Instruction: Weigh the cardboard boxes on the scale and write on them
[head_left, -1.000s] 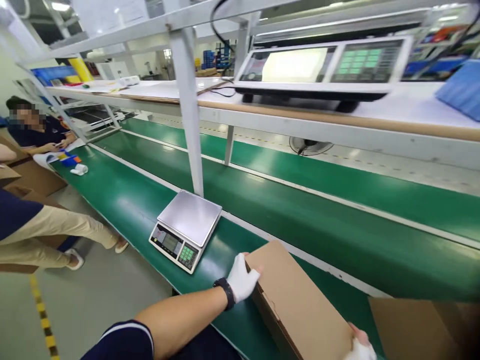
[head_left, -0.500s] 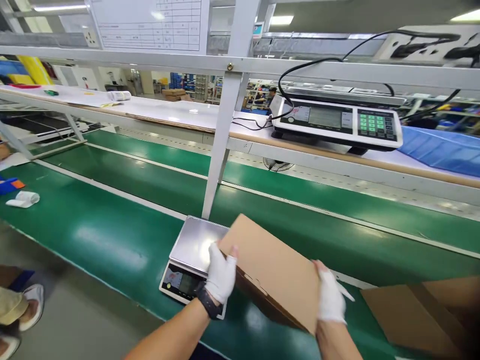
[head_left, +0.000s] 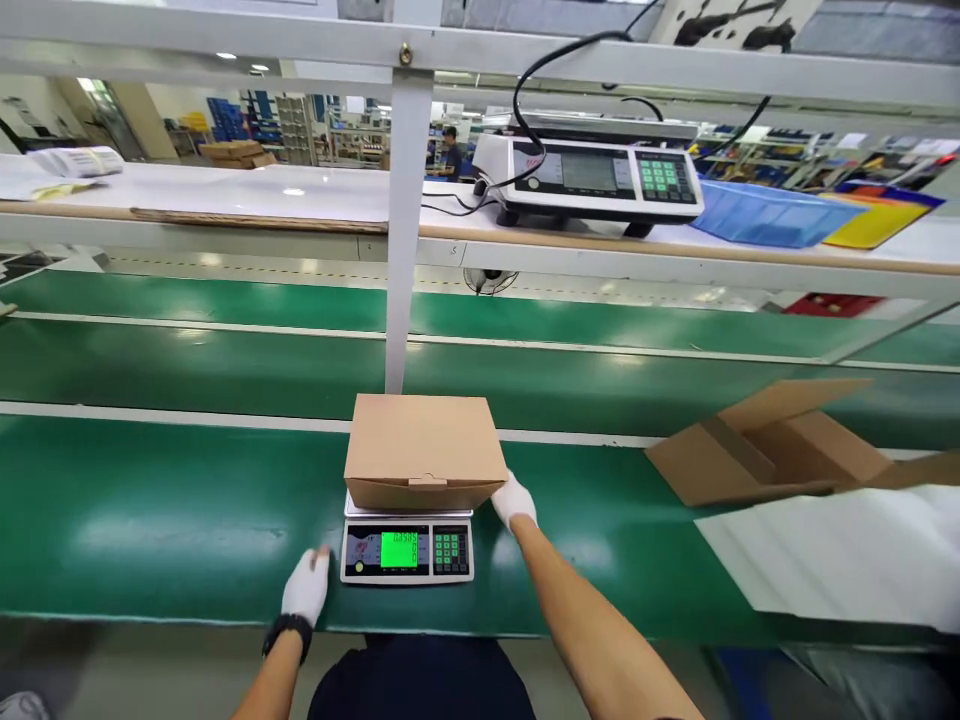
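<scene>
On the green conveyor belt (head_left: 187, 520), near its front edge, gloved left hand (head_left: 306, 586) rests flat, fingers loose, holding nothing, just left of the weighing scale (head_left: 407, 548). Closed cardboard box (head_left: 422, 451) sits on the scale's pan, display lit green. Gloved right hand (head_left: 514, 499) touches the box's right front corner, fingers not clamped. Open carton (head_left: 765, 450) lies toward the belt's right end.

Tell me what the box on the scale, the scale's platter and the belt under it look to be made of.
Box: plain brown cardboard, matte, with a tuck-in tab. Scale: its platter is likely brushed metal, only a silvery edge showing; the housing looks like white plastic. Belt: glossy green, probably rubber or PVC, reflecting the lights.
</scene>
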